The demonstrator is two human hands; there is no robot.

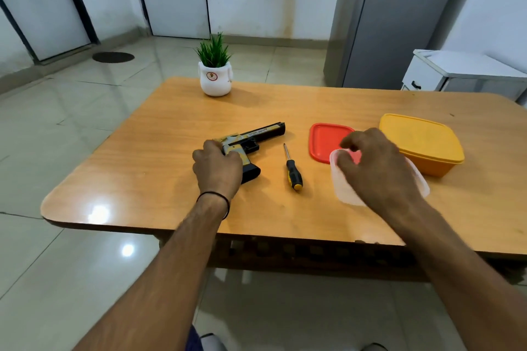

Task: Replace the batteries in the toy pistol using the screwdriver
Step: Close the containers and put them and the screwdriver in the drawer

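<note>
The black and yellow toy pistol (256, 137) lies on its side on the wooden table (159, 179), barrel pointing right. My left hand (218, 168) rests over its grip, fingers curled round the handle. To the right of the pistol lies a screwdriver (292, 171) with a black and yellow handle, untouched. My right hand (373, 168) hovers above a clear plastic container (345, 191), fingers loosely curled, holding nothing that I can see. The container's inside is hidden by the hand.
A red lid (323, 141) lies beside the clear container. A closed yellow box (422, 142) stands at the right. A small potted plant (215, 71) stands at the table's far edge. A white cabinet (456, 71) is beyond the table.
</note>
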